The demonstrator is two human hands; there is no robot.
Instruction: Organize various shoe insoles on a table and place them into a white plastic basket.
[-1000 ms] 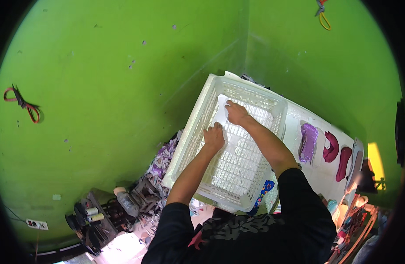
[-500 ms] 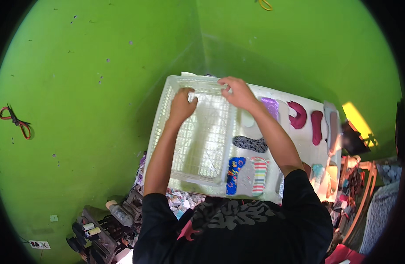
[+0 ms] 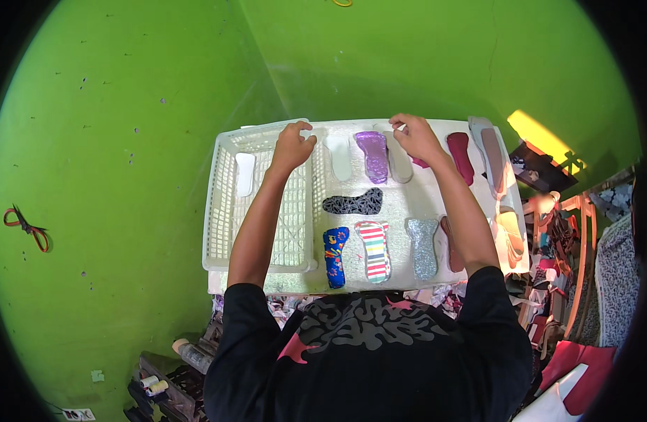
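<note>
Gripping basket [image 3: 225, 211] rim — left hand [image 3: 292, 146]; right hand [image 3: 416, 138] at board's [image 3: 401, 211] far edge.

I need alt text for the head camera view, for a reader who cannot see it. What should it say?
Seen from above, a person in a black shirt reaches over a white table, left hand on a white plastic basket, right hand on a pale insole-shaped piece. Other colourful pieces lie in rows against green walls.

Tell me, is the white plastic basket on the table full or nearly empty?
Nearly empty. The white basket holds just one white sole-shaped piece in its far left corner; the rest shows bare lattice floor.
</note>
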